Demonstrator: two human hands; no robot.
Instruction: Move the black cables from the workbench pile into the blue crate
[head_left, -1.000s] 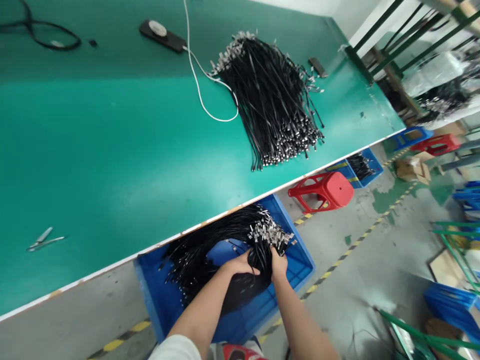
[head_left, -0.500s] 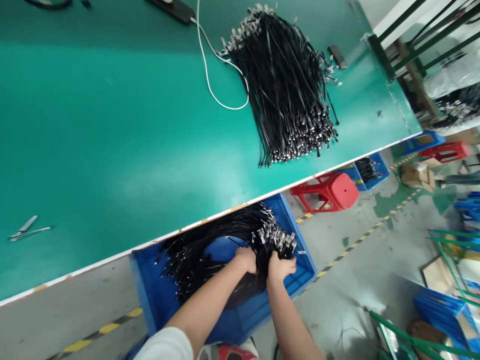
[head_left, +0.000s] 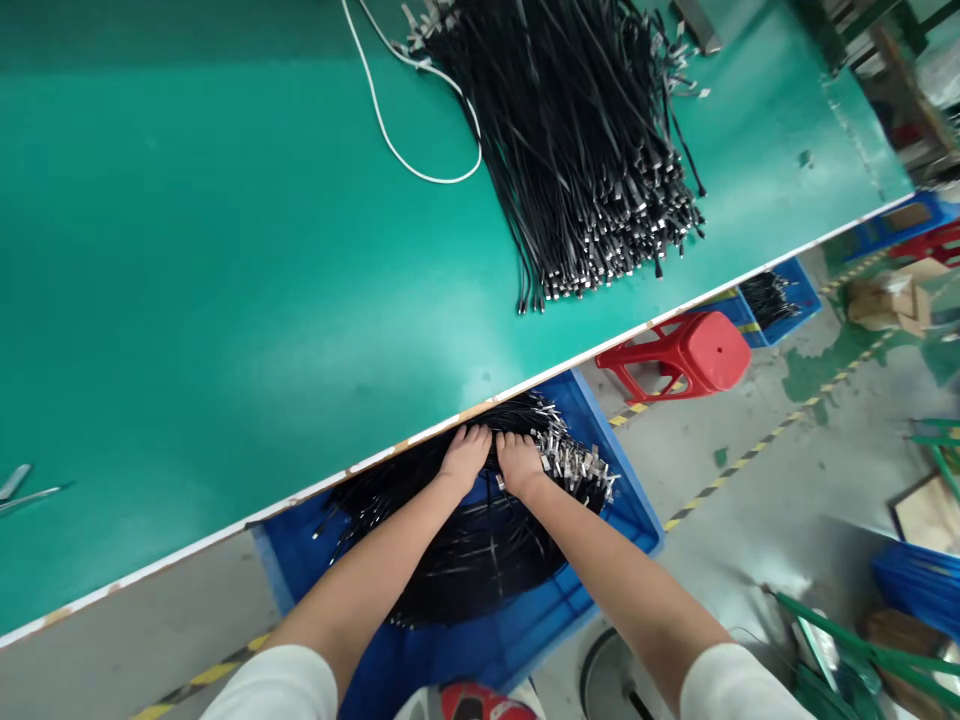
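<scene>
Under the table edge, a blue plastic crate (head_left: 637, 500) holds long black cables (head_left: 480, 570) with silver connectors bunched toward the right side. My left hand (head_left: 465, 458) is over the far bundle in the crate, its fingers curled down around the cables. Close beside it, my right hand (head_left: 519, 462) closes over the same bundle, just left of the silver connector ends (head_left: 574, 460). The undersides of both hands are hidden. A nearer layer of cables lies curved below my wrists.
A big pile of black cables (head_left: 577, 150) lies on the green table (head_left: 225, 250), beside a white cord (head_left: 382, 120). Small snips (head_left: 26, 495) lie at the left. A red stool (head_left: 694, 355) stands right of the crate, with another blue crate (head_left: 787, 300) behind it.
My hands have moved from the near bundle at the crate's right to the far bundle by the table edge. The near cables now lie lower in the crate. The view has shifted.
</scene>
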